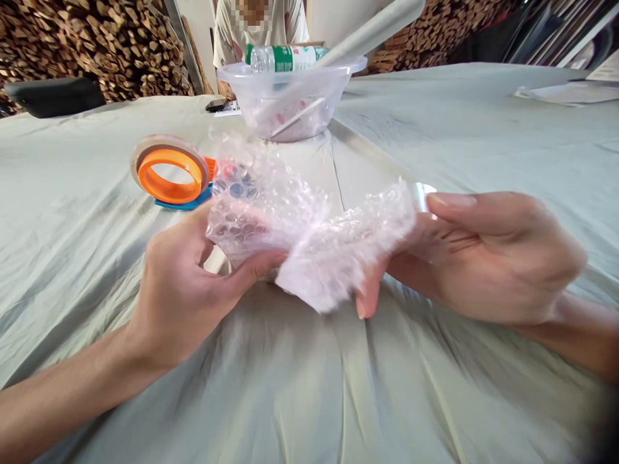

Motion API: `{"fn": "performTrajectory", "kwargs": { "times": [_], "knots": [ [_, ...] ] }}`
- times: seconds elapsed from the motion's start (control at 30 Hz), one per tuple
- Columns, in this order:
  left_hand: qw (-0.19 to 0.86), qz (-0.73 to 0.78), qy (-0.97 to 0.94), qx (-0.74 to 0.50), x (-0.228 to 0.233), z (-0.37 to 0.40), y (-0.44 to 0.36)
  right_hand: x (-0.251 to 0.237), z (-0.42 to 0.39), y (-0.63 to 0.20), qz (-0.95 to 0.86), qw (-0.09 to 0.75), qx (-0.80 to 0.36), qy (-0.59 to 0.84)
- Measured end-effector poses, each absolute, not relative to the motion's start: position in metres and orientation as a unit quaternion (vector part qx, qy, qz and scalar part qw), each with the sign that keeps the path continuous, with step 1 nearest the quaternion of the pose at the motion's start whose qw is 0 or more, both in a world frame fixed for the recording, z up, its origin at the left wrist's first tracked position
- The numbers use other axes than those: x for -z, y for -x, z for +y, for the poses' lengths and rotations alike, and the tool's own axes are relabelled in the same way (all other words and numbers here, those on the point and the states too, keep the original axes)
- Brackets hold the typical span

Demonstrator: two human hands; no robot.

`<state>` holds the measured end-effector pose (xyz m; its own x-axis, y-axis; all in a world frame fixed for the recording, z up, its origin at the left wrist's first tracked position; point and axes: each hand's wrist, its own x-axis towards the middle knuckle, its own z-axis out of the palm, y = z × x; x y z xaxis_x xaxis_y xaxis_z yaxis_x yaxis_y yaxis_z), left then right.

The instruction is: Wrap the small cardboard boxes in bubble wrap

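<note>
Both of my hands hold a crumpled sheet of clear bubble wrap just above the cloth-covered table. My left hand grips its left end, thumb underneath and fingers behind. My right hand pinches the right end between thumb and fingers, where a strip of clear tape shows. Something may be wrapped inside, but the bubble wrap hides it.
An orange and blue tape dispenser lies behind my left hand. A clear plastic bowl stands further back with a bottle behind it. A person sits across the table. Papers lie at the far right. Stacked wood fills the background.
</note>
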<state>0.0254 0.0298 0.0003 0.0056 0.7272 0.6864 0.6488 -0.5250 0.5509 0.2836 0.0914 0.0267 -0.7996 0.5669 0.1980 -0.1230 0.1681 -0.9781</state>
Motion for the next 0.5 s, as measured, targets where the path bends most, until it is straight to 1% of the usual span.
{"fn": "performTrajectory", "kwargs": {
  "times": [0.1, 0.27, 0.4, 0.5],
  "knots": [
    [0.038, 0.441, -0.718, -0.537, 0.0035, 0.0272, -0.0254, -0.0235, 0.0877, -0.2836, -0.69, 0.289, -0.65, 0.133],
    [0.037, 0.412, -0.73, -0.543, 0.0052, 0.0289, -0.0255, -0.0191, 0.0857, -0.2848, -0.7, 0.323, -0.619, 0.149],
    [0.061, 0.42, -0.726, -0.541, 0.0053, 0.0337, -0.0257, -0.0247, 0.0868, -0.2808, -0.703, 0.304, -0.622, 0.159],
    [0.059, 0.418, -0.728, -0.541, 0.0044, 0.0333, -0.0251, -0.0288, 0.0866, -0.2778, -0.705, 0.288, -0.62, 0.188]
  ]
}}
